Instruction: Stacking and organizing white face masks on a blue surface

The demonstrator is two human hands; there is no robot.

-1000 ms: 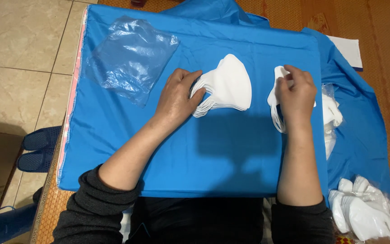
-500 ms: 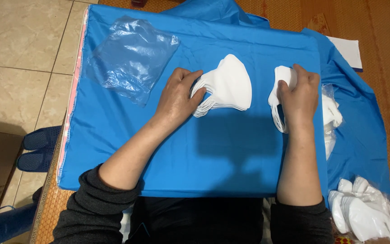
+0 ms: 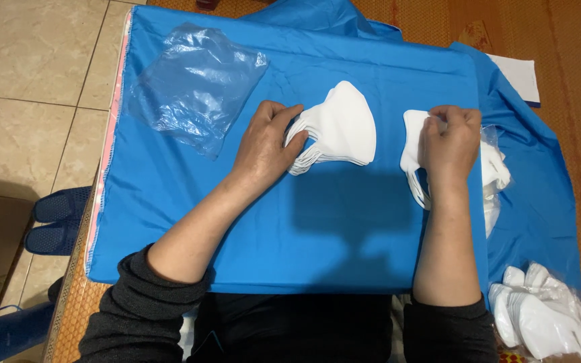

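Note:
A stack of white folded face masks (image 3: 341, 128) lies in the middle of a blue cloth (image 3: 317, 222). My left hand (image 3: 263, 144) rests on the stack's left end, fingers curled over the ear loops. To the right, my right hand (image 3: 448, 144) pinches the top of a second pile of white masks (image 3: 411, 144), which it partly hides. Both forearms reach up from the near edge in dark sleeves.
An empty clear plastic bag (image 3: 193, 84) lies at the cloth's far left. More white masks in clear wrap (image 3: 539, 316) sit at the near right, others (image 3: 495, 171) beside my right hand. White paper (image 3: 519, 74) lies far right. Blue slippers (image 3: 55, 218) stand on the tiled floor.
My right hand has shifted a little on the right pile, its fingers working at the top mask. My left hand and the middle stack have stayed put.

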